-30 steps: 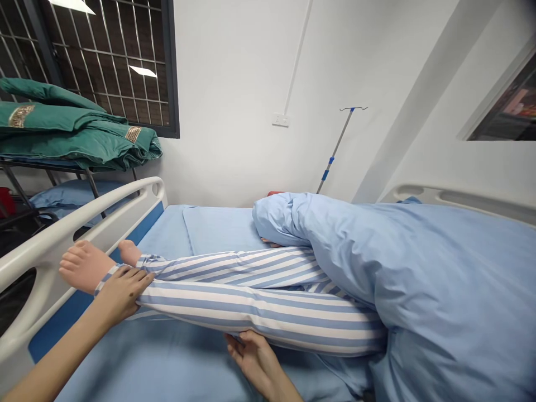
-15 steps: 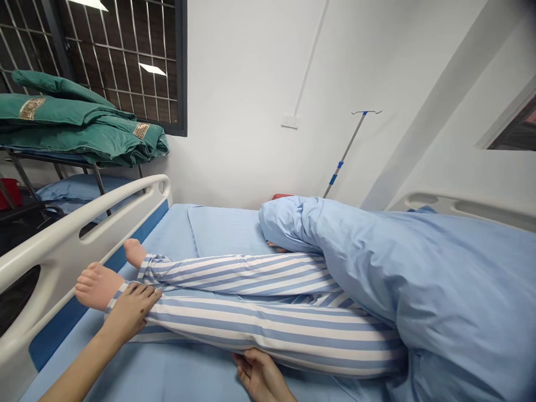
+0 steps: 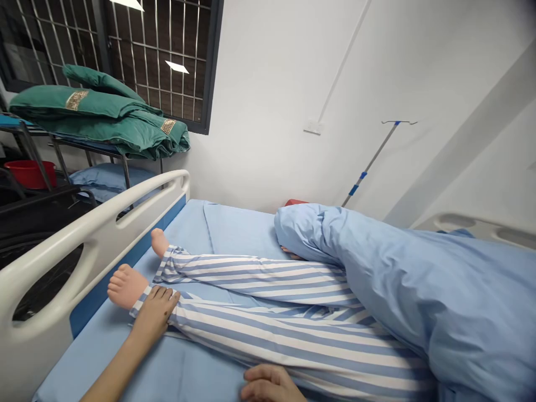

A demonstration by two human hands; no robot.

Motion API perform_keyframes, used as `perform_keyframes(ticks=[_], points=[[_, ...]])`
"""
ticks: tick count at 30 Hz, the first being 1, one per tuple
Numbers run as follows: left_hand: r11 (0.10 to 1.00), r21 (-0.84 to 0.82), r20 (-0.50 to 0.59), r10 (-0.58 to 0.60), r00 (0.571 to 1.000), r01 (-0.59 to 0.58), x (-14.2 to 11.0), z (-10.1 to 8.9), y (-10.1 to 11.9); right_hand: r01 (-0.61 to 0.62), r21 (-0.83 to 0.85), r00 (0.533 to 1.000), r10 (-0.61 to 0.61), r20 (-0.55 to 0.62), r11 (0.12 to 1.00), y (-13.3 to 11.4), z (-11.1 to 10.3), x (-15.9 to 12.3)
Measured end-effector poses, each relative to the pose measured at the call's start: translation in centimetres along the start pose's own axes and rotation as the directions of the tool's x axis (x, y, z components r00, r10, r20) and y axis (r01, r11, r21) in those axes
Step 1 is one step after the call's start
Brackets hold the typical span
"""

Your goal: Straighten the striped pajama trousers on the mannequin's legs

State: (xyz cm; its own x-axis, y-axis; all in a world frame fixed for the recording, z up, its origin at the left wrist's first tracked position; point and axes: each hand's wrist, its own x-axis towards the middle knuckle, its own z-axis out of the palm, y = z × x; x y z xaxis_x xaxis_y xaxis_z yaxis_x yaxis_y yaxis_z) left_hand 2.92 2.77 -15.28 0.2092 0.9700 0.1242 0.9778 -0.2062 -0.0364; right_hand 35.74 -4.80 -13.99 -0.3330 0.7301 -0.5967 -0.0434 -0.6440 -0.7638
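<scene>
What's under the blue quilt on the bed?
Striped pyjama legs run in under the blue quilt, and part of a hand shows at its near edge. The rest of the body is covered and cannot be seen.

Upper body hidden under blue duvet point(image 3: 377, 268); right hand point(image 3: 268, 384) cut by bottom edge; red object point(image 3: 295, 202) mostly behind duvet.

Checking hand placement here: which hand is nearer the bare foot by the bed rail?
Left. The left hand rests on the striped trouser leg right by the foot; the right hand lies farther along that leg.
</scene>
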Motion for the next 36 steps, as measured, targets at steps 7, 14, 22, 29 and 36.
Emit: perform_keyframes(ticks=[7,14,22,29,36], points=[[0.999,-0.003,-0.001,-0.050,0.999,0.050,-1.3,-0.3,0.8,0.534,-0.501,0.839,-0.502,0.212,0.681,-7.4,6.6,-0.8],[0.998,-0.021,-0.121,-0.063,0.991,0.061,-1.9,0.6,1.1,0.666,-0.729,0.639,-0.626,0.447,0.158,-11.0,13.8,3.8],[0.996,-0.054,-0.096,-0.075,0.992,0.070,-1.9,0.7,1.2,0.288,-0.953,0.755,-0.590,0.286,-0.094,-5.6,14.3,12.2],[0.993,-0.083,-0.078,-0.087,0.993,0.080,-1.8,0.4,1.3,0.274,-0.948,0.740,-0.595,0.315,-0.162,-5.0,14.6,12.2],[0.994,-0.086,-0.149,-0.074,0.986,0.062,-3.0,-1.3,1.5,0.371,-0.922,0.768,-0.523,0.369,-0.106,-6.9,14.0,10.7]])
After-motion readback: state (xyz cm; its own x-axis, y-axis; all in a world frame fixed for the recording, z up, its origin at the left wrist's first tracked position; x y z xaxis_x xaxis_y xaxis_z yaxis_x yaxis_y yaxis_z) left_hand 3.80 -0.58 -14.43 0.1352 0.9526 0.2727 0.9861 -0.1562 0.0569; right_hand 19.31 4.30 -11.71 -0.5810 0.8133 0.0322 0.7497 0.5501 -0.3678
